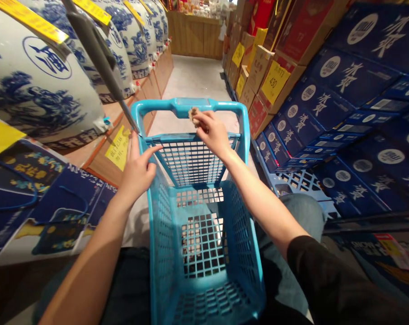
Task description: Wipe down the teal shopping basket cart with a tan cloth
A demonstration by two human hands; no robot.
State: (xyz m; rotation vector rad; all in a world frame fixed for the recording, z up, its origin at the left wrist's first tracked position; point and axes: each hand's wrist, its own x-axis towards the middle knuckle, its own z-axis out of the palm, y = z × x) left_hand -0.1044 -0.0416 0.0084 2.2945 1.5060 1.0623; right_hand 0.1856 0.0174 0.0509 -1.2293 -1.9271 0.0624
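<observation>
A blue plastic shopping basket cart [157, 253] stands in front of me, its mesh-walled inside facing up. My left hand [136, 169] rests against the left rim, fingers stretched out and thumb apart over the edge. Closed in a pinch, my right hand [215, 135] holds a small crumpled brownish rag [193, 115] close to the crossbar handle [190, 106]. The rag partly hides behind my fingers. A grey pole [99, 58] slants down to the cart's upper left corner, near my left fingertips.
Large blue-and-white porcelain jars [44, 81] line a wooden shelf on the left, with gift bags [55, 203] nearer me. Stacked blue cartons [326, 99] and brown boxes [275, 81] edge the right side. A pale aisle floor [197, 76] runs ahead to a wooden counter [194, 38].
</observation>
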